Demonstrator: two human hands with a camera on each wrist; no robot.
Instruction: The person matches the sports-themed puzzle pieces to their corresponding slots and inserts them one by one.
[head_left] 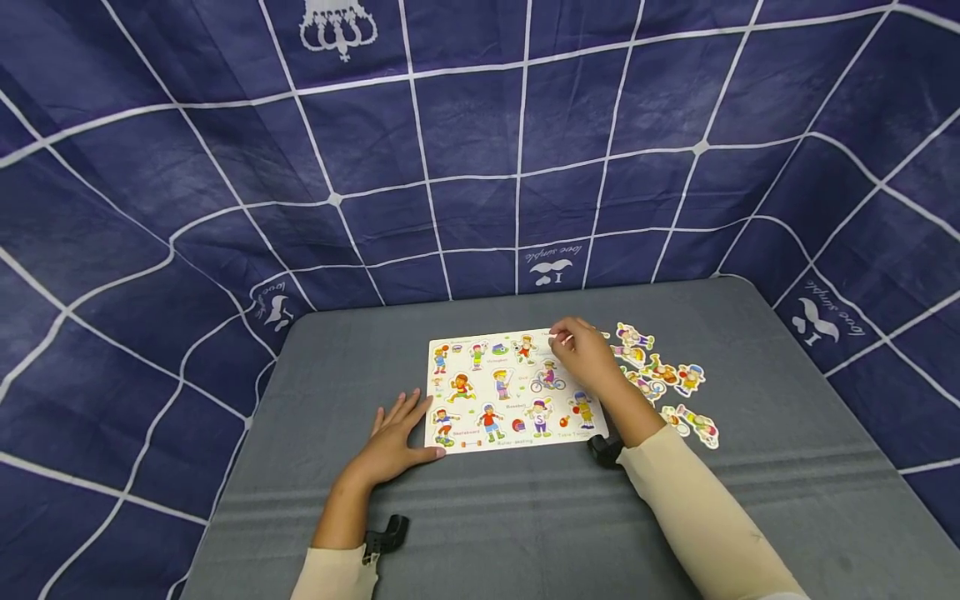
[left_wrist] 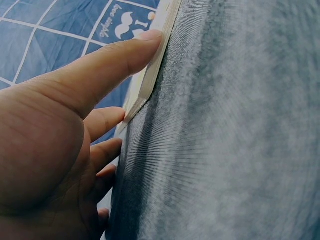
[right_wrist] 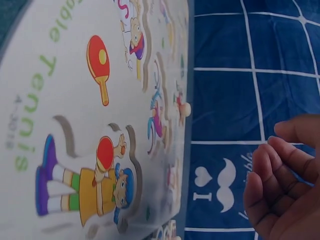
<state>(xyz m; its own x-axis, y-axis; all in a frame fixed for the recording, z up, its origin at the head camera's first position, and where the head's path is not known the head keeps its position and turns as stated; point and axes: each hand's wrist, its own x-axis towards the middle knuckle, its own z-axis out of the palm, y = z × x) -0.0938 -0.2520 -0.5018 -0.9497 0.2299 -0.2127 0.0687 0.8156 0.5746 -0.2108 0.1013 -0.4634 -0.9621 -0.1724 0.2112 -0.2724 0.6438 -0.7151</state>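
A white wooden puzzle board [head_left: 480, 400] printed with children playing sports lies on the grey table. My left hand [head_left: 393, 442] is spread at its lower left corner, the thumb [left_wrist: 142, 45] on the near edge and the fingertips along the left edge. Over the board's upper right part is my right hand [head_left: 585, 354], fingers loosely curved. The right wrist view shows nothing between these fingers [right_wrist: 265, 160]. A knob [right_wrist: 186, 109] stands up from a piece on the board. Close by, the table tennis figure [right_wrist: 102, 182] is in view beside its recess outline.
Several loose puzzle pieces [head_left: 660, 371] lie in a cluster right of the board, two of them [head_left: 697, 425] nearer to me. A dark blue checked curtain [head_left: 472, 208] hangs behind the table [head_left: 510, 533] and along both sides.
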